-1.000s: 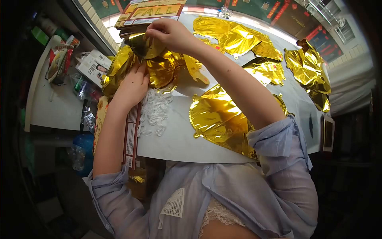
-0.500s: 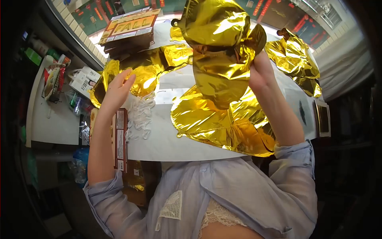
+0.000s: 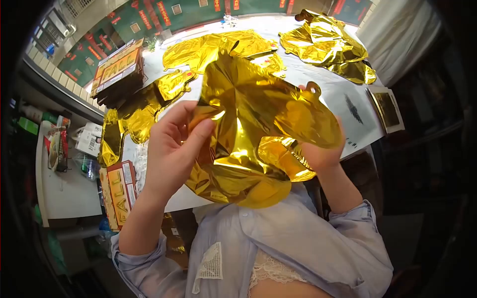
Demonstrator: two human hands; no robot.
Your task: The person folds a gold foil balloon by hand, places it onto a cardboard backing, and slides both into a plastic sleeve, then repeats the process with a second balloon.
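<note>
A flat, uninflated gold foil balloon (image 3: 238, 164) hangs in front of me, creased and shiny, with a small holed tab at its upper right. My left hand (image 3: 171, 146) pinches its left edge, thumb in front and fingers curled. Behind the folded right part is my right hand (image 3: 323, 154), gripping the foil; most of its fingers are hidden. Beyond the balloon, more gold foil (image 3: 198, 52) lies spread on the white table (image 3: 328, 92). Another gold foil piece (image 3: 134, 116) rests left of my left hand, beside white string (image 3: 141, 161) that is partly covered.
A stack of "FALL" boxes (image 3: 119, 69) stands at the back left, and another such box (image 3: 119, 191) by the near left edge. Crumpled gold foil (image 3: 325, 44) lies at the back right. A side shelf (image 3: 74, 193) holds packets; a white curtain (image 3: 400, 39) hangs at right.
The balloon has come down and closer to me, spreading wider. My left hand has moved right, from above the left foil onto the balloon's edge. My view has shifted.
</note>
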